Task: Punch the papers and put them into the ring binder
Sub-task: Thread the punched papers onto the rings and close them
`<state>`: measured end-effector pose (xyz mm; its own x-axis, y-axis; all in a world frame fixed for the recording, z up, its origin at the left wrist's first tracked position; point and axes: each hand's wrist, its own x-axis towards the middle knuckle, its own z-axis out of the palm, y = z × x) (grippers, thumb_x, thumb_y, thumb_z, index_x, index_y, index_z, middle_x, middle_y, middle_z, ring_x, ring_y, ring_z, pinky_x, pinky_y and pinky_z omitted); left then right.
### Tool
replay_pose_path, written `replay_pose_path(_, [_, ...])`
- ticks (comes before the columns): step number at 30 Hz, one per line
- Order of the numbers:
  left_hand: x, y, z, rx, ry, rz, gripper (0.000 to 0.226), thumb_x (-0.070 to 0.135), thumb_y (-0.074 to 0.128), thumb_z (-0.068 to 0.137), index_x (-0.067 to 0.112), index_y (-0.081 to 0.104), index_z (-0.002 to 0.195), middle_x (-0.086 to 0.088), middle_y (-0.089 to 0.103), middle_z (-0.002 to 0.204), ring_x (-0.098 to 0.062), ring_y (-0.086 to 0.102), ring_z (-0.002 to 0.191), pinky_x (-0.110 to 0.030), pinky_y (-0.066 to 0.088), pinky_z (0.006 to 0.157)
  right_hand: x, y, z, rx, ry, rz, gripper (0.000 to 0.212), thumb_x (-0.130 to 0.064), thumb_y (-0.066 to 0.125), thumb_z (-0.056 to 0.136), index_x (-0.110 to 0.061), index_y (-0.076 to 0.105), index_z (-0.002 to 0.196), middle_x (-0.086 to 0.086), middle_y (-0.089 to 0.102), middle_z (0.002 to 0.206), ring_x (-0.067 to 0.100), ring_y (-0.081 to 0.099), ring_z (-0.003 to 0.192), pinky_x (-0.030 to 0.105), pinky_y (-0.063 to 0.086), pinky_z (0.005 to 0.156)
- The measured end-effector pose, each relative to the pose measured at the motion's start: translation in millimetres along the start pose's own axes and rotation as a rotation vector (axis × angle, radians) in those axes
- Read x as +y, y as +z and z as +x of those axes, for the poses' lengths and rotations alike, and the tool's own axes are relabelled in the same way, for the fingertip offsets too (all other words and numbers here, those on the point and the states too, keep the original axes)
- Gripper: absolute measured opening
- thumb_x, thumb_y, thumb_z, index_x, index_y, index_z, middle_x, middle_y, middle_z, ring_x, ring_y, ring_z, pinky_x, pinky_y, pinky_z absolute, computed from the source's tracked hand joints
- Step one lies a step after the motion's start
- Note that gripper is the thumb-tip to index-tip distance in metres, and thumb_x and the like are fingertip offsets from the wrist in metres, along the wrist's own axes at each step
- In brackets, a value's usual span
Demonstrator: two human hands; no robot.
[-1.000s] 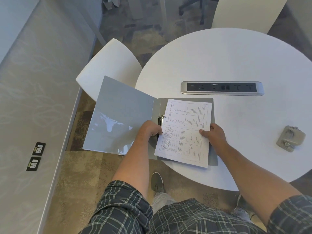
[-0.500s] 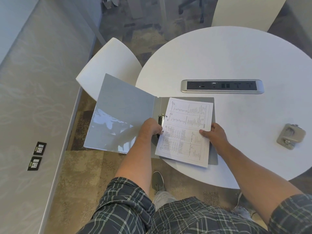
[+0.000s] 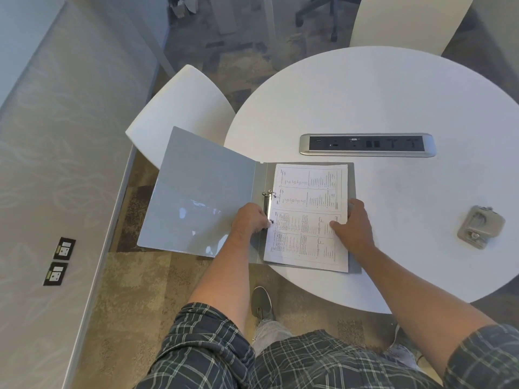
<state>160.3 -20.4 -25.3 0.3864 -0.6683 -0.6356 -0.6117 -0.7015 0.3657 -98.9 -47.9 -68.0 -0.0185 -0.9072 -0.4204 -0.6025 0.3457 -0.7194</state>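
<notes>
A grey ring binder lies open at the near left edge of the round white table, its left cover hanging out past the rim. Printed papers lie flat on the binder's right half, their left edge at the metal rings. My left hand rests at the ring mechanism, fingers pinching at the lower ring and the papers' edge. My right hand presses flat on the papers' right edge. A grey hole punch sits alone on the table to the right.
A silver power and socket strip is set into the table just beyond the binder. A white chair stands under the binder's open cover; another white chair is at the far side. A grey wall with two sockets runs along the left.
The papers went from tilted and lifted to lying flat and square on the binder's right half, left edge now at the rings. My right hand moved onto the sheet's right edge.
</notes>
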Motion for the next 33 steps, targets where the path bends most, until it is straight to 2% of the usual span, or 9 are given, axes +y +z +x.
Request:
replay_pose_path(3, [-1.5, -3.9, -2.7, 0.024, 0.026, -0.021, 0.026, 0.010, 0.082, 0.078, 0.018, 0.059, 0.071, -0.007, 0.074, 0.087, -0.026, 0.071, 0.088, -0.042, 0.061, 0.084, -9.2, 6.8, -8.8, 0.136, -0.121, -0.439, 0.076, -0.021, 0.077, 0.079, -0.014, 0.040, 0.145, 0.011, 0.048, 0.136, 0.031, 0.051, 0.122, 0.043, 0.045, 0.101])
replay_pose_path(5, [-2.7, -6.0, -3.6, 0.036, 0.039, -0.031, 0.030, 0.007, 0.081, 0.079, 0.019, 0.054, 0.073, -0.004, 0.070, 0.084, -0.022, 0.066, 0.080, -0.036, 0.057, 0.074, -19.9, 11.4, -14.3, 0.097, -0.257, -0.529, 0.067, -0.024, 0.075, 0.083, -0.016, 0.047, 0.144, 0.007, 0.049, 0.140, 0.029, 0.049, 0.126, 0.041, 0.041, 0.106])
replay_pose_path(9, [-3.2, -10.2, -5.7, 0.049, 0.027, -0.056, 0.021, 0.008, 0.080, 0.079, 0.016, 0.061, 0.078, -0.004, 0.071, 0.080, -0.021, 0.067, 0.076, -0.033, 0.054, 0.070, -39.6, 30.1, -22.0, -0.207, -0.435, -0.468, 0.050, -0.021, 0.069, 0.093, -0.024, 0.054, 0.141, -0.004, 0.054, 0.145, 0.021, 0.051, 0.130, 0.039, 0.041, 0.110])
replay_pose_path(11, [-2.4, -11.0, -7.5, 0.048, -0.001, -0.044, 0.018, 0.019, 0.085, 0.077, 0.010, 0.069, 0.079, -0.006, 0.073, 0.078, -0.021, 0.068, 0.074, -0.032, 0.054, 0.068, -47.1, 41.1, -26.7, -0.351, -0.464, -0.459, 0.055, -0.021, 0.065, 0.096, -0.028, 0.048, 0.148, -0.006, 0.050, 0.152, 0.020, 0.049, 0.136, 0.041, 0.039, 0.113])
replay_pose_path(14, [-4.8, -7.8, -7.9, 0.063, -0.031, -0.019, 0.032, 0.030, 0.089, 0.074, 0.004, 0.071, 0.081, -0.006, 0.071, 0.075, -0.021, 0.066, 0.069, -0.030, 0.050, 0.059, -51.3, 56.8, -29.9, -0.510, -0.501, -0.526, 0.066, -0.024, 0.061, 0.100, -0.030, 0.032, 0.159, -0.006, 0.037, 0.163, 0.025, 0.044, 0.144, 0.045, 0.038, 0.116])
replay_pose_path(18, [-12.1, -2.8, -8.3, 0.031, -0.017, -0.046, 0.022, 0.023, 0.085, 0.078, 0.005, 0.077, 0.088, -0.007, 0.075, 0.081, -0.022, 0.071, 0.079, -0.036, 0.059, 0.074, -51.5, 70.1, -28.7, -0.558, -0.561, -0.607, 0.073, -0.026, 0.059, 0.100, -0.026, 0.021, 0.163, -0.005, 0.026, 0.168, 0.026, 0.037, 0.149, 0.042, 0.033, 0.119])
replay_pose_path(26, [-19.8, -2.0, -6.9, 0.031, -0.008, -0.105, 0.006, 0.009, 0.075, 0.082, 0.005, 0.079, 0.083, -0.010, 0.078, 0.078, -0.025, 0.077, 0.082, -0.044, 0.063, 0.083, -50.0, 74.7, -19.7, -0.584, -0.639, -0.708, 0.081, -0.035, 0.057, 0.100, -0.023, 0.010, 0.165, -0.002, 0.017, 0.170, 0.023, 0.027, 0.153, 0.043, 0.025, 0.122])
replay_pose_path(30, [-17.3, -0.8, -10.2, 0.038, -0.005, -0.081, 0.007, 0.003, 0.073, 0.078, 0.005, 0.079, 0.079, -0.008, 0.077, 0.075, -0.023, 0.076, 0.081, -0.038, 0.062, 0.080, -43.5, 79.5, -20.9, -0.653, -0.587, -0.694, 0.086, -0.044, 0.052, 0.102, -0.024, -0.005, 0.164, -0.005, -0.003, 0.172, 0.020, 0.007, 0.158, 0.044, 0.011, 0.125])
replay_pose_path(33, [-18.3, 2.1, -11.4, 0.044, -0.027, -0.130, 0.009, 0.002, 0.071, 0.077, 0.005, 0.079, 0.080, -0.007, 0.078, 0.073, -0.019, 0.075, 0.080, -0.034, 0.061, 0.080, -38.8, 85.0, -21.5, -0.745, -0.527, -0.628, 0.086, -0.048, 0.045, 0.104, -0.024, -0.015, 0.162, -0.006, -0.018, 0.169, 0.014, -0.011, 0.157, 0.041, -0.007, 0.125])
